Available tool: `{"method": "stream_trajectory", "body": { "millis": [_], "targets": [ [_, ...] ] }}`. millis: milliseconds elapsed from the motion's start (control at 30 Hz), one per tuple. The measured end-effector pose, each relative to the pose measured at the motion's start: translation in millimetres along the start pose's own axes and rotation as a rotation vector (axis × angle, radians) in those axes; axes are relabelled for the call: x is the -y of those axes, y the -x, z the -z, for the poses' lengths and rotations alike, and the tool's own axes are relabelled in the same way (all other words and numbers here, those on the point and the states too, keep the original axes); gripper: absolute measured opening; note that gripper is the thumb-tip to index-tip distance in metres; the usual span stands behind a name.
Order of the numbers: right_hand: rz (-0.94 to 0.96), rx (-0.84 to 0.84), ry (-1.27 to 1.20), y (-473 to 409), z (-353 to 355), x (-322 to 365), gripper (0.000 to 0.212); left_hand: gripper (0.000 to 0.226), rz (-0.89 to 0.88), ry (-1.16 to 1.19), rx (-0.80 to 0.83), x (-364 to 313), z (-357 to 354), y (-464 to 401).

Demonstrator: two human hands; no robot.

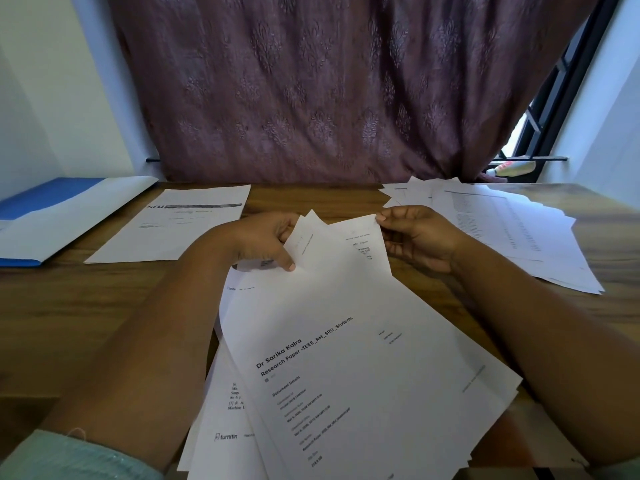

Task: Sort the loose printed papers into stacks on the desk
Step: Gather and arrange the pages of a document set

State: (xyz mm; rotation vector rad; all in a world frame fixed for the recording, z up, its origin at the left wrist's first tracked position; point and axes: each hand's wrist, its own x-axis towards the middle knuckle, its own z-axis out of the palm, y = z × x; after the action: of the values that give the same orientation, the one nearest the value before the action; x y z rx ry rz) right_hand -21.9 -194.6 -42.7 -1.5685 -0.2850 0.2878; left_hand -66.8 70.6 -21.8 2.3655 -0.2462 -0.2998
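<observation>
A fanned bundle of printed papers (346, 341) lies tilted in front of me, its top sheet a research-paper cover page. My left hand (263, 240) grips the far left corners of the sheets, thumb on top. My right hand (415, 237) pinches the far right corner of the top sheet. A single printed sheet (176, 226) with a dark header bar lies flat on the desk at the left. A loose spread of printed pages (502, 230) lies at the far right.
A blue-and-white folder (59, 216) rests at the far left of the wooden desk (104, 306). A maroon curtain (329, 91) hangs behind the desk, a window grille (554, 109) showing at its right. A small bottle (512, 168) lies on the sill.
</observation>
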Motion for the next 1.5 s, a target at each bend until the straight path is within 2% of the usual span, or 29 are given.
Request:
{"method": "stream_trajectory", "body": {
  "millis": [233,400,467,1167,1267,1333,1400,1433,1500],
  "targets": [
    [-0.008,0.014,-0.008,2,0,2,0.016,0.052,-0.003,0.017,0.008,1,0,-1],
    [-0.009,0.060,0.084,6,-1,6,0.036,0.054,0.007,0.034,0.008,1,0,0],
    [-0.009,0.063,0.088,8,-1,7,0.038,0.054,0.010,0.033,0.007,2,0,-2],
    [0.021,0.094,0.119,10,-3,8,0.029,0.059,0.012,0.034,0.020,-3,0,2],
    [0.040,0.071,0.043,6,-1,7,0.020,0.046,0.027,0.006,0.001,-2,1,3],
    [0.109,-0.120,0.192,-1,3,3,0.021,0.041,0.050,-0.017,-0.028,-2,2,5],
    [0.134,-0.297,0.646,-9,11,-3,0.022,0.041,0.052,-0.015,-0.040,-3,2,6],
    [0.104,-0.319,0.833,-11,13,-5,0.022,0.041,0.057,-0.012,-0.045,-4,2,6],
    [0.012,-0.290,0.962,-12,13,-9,0.024,0.041,0.067,-0.012,-0.053,-4,3,7]
  ]
}}
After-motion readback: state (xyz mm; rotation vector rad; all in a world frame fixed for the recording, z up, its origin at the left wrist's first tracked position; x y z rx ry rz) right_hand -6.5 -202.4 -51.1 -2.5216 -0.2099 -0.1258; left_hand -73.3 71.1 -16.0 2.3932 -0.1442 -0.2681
